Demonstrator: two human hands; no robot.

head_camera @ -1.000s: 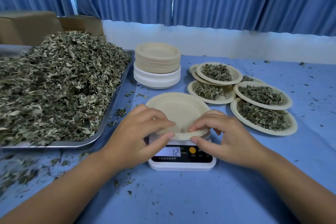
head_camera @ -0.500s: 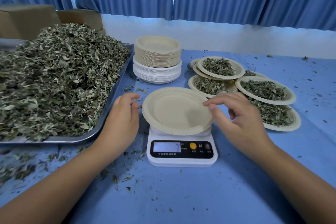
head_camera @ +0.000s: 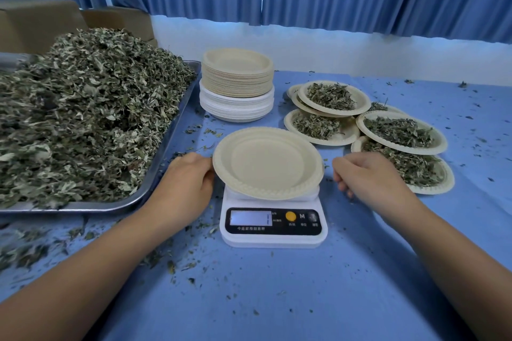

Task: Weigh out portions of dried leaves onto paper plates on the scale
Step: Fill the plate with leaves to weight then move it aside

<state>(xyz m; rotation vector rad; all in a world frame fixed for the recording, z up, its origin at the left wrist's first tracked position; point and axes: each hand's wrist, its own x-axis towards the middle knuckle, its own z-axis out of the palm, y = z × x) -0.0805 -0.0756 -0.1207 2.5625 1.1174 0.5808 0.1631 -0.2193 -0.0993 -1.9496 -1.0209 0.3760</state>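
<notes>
An empty round cream paper plate (head_camera: 266, 163) lies on the white digital kitchen scale (head_camera: 273, 230), in the middle of the blue-covered table (head_camera: 277, 299). The left hand (head_camera: 188, 183) is at the plate's left rim with bent fingers; I cannot tell if it pinches the rim. The right hand (head_camera: 368, 177) is just beside the right rim, apart from it, its fingers loosely curled and holding nothing. The large heap of dried green-grey leaves (head_camera: 83, 108) fills the metal tray (head_camera: 83, 206) on the left. Plates with leaf portions (head_camera: 399, 133) overlap on the right.
</notes>
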